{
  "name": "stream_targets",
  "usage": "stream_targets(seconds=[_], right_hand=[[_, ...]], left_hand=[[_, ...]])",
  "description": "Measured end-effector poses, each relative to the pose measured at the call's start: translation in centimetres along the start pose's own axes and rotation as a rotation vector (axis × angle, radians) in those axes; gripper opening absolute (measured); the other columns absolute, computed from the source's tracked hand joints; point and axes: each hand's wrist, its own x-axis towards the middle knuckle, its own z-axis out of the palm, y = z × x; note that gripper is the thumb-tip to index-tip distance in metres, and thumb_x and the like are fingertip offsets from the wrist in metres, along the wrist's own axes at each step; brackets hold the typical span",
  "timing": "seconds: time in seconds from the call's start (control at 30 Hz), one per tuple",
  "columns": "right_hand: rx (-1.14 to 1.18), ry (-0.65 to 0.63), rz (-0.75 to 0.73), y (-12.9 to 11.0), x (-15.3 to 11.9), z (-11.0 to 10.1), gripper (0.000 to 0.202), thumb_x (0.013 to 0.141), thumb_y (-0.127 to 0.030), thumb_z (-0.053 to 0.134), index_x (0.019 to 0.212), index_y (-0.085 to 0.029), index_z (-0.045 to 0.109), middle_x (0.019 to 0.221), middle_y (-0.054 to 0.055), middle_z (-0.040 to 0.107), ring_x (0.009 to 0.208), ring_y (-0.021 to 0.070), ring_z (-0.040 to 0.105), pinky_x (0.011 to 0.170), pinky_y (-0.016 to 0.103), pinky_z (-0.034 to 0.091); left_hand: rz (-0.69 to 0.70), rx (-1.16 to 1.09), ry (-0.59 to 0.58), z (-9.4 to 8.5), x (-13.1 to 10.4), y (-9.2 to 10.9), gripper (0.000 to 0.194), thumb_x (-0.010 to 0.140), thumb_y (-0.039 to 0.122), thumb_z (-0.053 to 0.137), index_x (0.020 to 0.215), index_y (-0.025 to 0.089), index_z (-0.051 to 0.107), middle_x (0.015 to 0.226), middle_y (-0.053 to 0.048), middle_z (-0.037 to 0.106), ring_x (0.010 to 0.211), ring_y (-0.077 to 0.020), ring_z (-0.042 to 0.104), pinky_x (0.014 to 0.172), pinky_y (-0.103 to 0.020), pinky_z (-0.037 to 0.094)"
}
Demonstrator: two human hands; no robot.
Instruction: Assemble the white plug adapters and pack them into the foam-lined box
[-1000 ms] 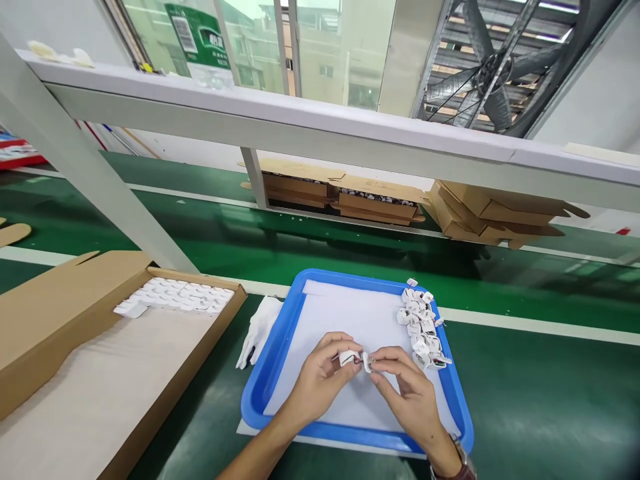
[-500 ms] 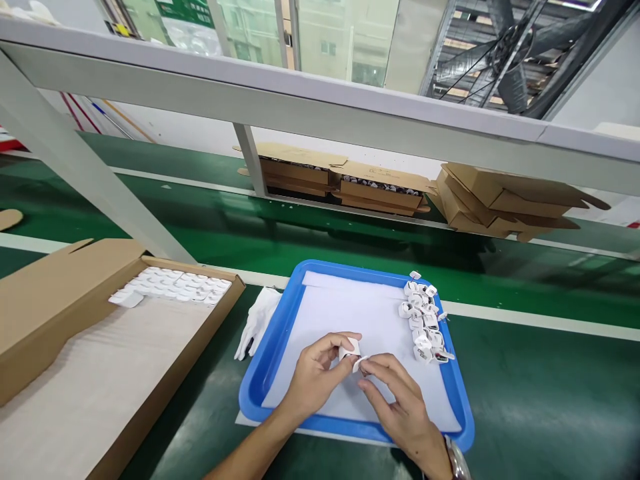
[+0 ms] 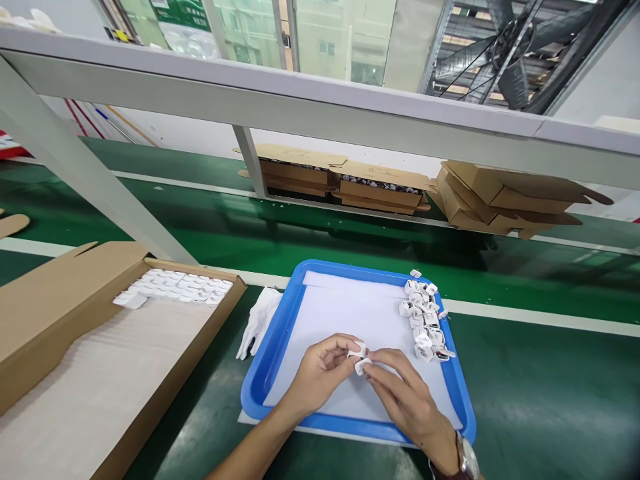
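Over the lined blue tray (image 3: 253,393), my left hand (image 3: 320,373) pinches a small white plastic housing (image 3: 356,349) between thumb and fingers. My right hand (image 3: 407,393) grips a small white rounded cover (image 3: 362,366) by its edge, right up against the housing. Whether the two parts are joined I cannot tell, as fingertips hide part of them. Along the tray's right side lies a cluster of similar white housings (image 3: 424,320), some showing dark insides.
To the left, an open cardboard box (image 3: 165,393) holds rows of white parts (image 3: 185,287) at its far end. A white glove (image 3: 259,320) lies beside the tray. Behind stand a grey metal frame (image 3: 320,110) and more cardboard boxes (image 3: 383,190).
My right hand has turned the cover, so its broad face now shows below the housing. My left hand has tilted the housing slightly and stays in nearly the same place.
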Motion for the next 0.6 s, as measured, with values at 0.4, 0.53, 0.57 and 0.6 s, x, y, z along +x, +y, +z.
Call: stream_targets(seconds=[0.4,0.53,0.57,0.6], right_hand=[[-0.008,-0.033,0.038,0.16,-0.09,-0.66,0.053,0.094,0.004,0.061,0.141,-0.019,0.058,0.129,0.017,0.063,0.121,0.0275,0.062,0.095,0.045,0.060],[-0.048,0.000,-0.057,0.12,0.07,-0.31,0.051,0.091,0.007,0.062,0.137,-0.015,0.059,0.120,0.017,0.067,0.113,0.0275,0.065,0.090,0.044,0.061],[-0.053,0.024,-0.031,0.02,-0.01,-0.05,0.049,0.090,0.007,0.064,0.135,-0.015,0.060,0.116,0.017,0.068,0.109,0.0271,0.065,0.086,0.043,0.062],[-0.058,0.049,0.004,-0.11,-0.12,0.24,0.047,0.090,0.006,0.065,0.132,-0.015,0.061,0.113,0.016,0.067,0.106,0.0268,0.065,0.083,0.042,0.062]], left_hand=[[0.163,0.047,0.066,0.39,-0.19,-0.35,0.007,0.083,0.020,0.080,0.088,0.017,0.076,0.101,-0.009,0.075,0.092,-0.0182,0.073,0.080,-0.025,0.058],[0.171,0.056,0.076,0.41,-0.14,-0.52,0.007,0.084,0.023,0.080,0.088,0.017,0.077,0.102,-0.010,0.075,0.098,-0.0213,0.074,0.084,-0.028,0.059],[0.175,0.048,0.083,0.44,-0.13,-0.67,0.008,0.084,0.024,0.081,0.088,0.018,0.078,0.102,-0.011,0.075,0.098,-0.0222,0.075,0.083,-0.028,0.060],[0.178,0.038,0.090,0.48,-0.13,-0.82,0.009,0.083,0.025,0.082,0.087,0.018,0.078,0.102,-0.011,0.075,0.099,-0.0230,0.075,0.083,-0.029,0.061]])
